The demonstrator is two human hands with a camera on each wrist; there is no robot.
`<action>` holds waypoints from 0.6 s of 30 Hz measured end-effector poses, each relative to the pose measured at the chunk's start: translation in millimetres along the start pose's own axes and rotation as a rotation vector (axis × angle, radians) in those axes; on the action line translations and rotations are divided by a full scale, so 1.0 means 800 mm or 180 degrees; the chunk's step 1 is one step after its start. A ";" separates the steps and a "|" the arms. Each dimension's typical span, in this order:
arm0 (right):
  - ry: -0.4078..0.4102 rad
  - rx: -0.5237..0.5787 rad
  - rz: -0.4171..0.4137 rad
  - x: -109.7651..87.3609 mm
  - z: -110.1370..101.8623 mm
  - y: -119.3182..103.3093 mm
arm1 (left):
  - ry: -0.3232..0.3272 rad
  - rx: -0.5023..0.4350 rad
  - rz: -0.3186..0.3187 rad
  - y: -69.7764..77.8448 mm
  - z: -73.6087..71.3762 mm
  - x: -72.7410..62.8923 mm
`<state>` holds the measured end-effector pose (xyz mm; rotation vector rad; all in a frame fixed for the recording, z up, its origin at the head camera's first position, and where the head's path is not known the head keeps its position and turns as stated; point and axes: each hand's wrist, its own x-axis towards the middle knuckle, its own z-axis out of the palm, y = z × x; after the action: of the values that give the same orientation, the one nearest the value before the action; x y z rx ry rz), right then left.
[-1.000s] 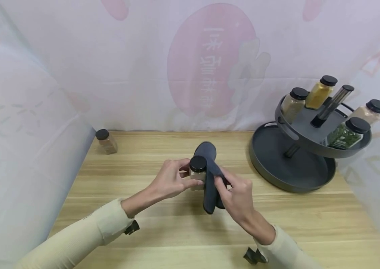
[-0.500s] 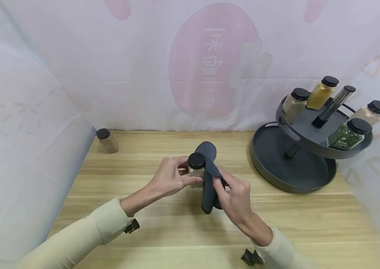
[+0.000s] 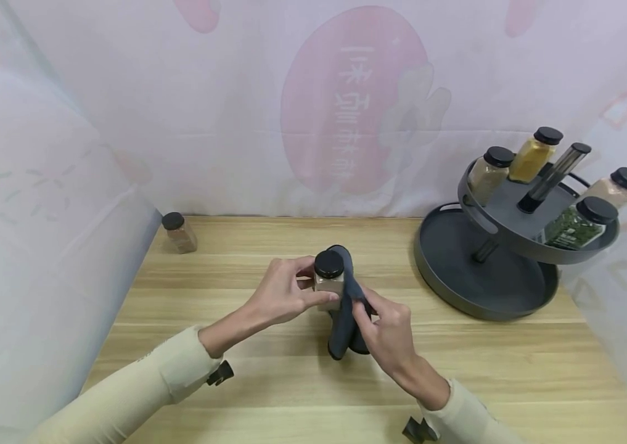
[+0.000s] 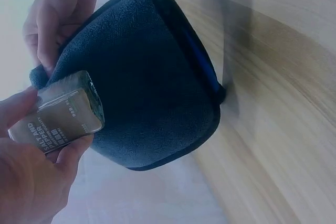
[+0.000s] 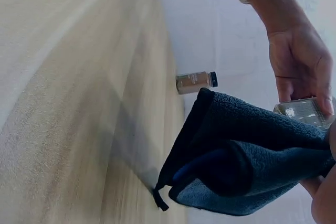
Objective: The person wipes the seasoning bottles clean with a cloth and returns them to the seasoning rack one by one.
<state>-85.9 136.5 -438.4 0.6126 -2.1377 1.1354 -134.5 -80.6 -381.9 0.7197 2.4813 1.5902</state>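
Fingers and thumb of my left hand (image 3: 277,295) grip a square glass spice jar (image 3: 328,287) with a black lid, raised above the table. In the left wrist view, the jar's label (image 4: 55,121) reads "SALT AND PEPPER". My right hand (image 3: 392,325) pinches a folded dark blue-grey cloth (image 3: 342,333) near its top, at the right side of the jar. The cloth (image 4: 142,82) hangs down in loose folds, and in the left wrist view it spreads behind the jar. A dark edging and small hanging loop (image 5: 160,200) show in the right wrist view.
A jar of brown spice (image 3: 181,236) stands at the table's back left. At right is a dark two-tier tray, its upper tier (image 3: 513,225) bearing several spice jars, its lower tier (image 3: 452,271) beneath. Fabric walls (image 3: 224,166) close off the back and sides.
The cloth has slid slightly toward the person along the jar, and its far end now shows less. The jar has shifted a little but stays in the left hand.
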 end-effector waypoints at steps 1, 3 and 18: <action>-0.0005 -0.0008 0.0001 -0.002 0.001 0.001 | -0.0005 0.0018 -0.0002 0.000 0.000 0.000; -0.0014 -0.0031 -0.0009 -0.005 0.001 0.003 | -0.0004 0.0050 0.0013 0.001 -0.001 0.000; -0.0155 -0.0148 0.0080 -0.002 -0.013 0.015 | 0.0039 0.0100 -0.0015 -0.002 -0.007 -0.004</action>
<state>-89.1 152.0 -442.0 0.5993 -2.2124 1.0915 -133.6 -87.0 -381.2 0.7099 2.5200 1.5620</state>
